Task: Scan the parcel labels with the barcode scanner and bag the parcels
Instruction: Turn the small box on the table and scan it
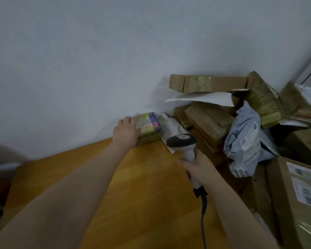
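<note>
We are fetching 1 small taped parcel (148,127), which sits at the far edge of the bench (142,186) against the wall. Our left hand (127,131) touches its side (blur hides whether the fingers grip it); our right hand (198,170) has its fingers wrapped round the barcode scanner (184,144). Next we likely need to pull the parcel close and find its label.

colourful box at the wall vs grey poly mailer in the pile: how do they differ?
The colourful box is rigid with green, yellow and purple print; the grey mailer is soft and crumpled. The box sits on the wooden table against the wall; the mailer leans in the carton pile. The left hand touches the box; no hand touches the mailer.
</note>
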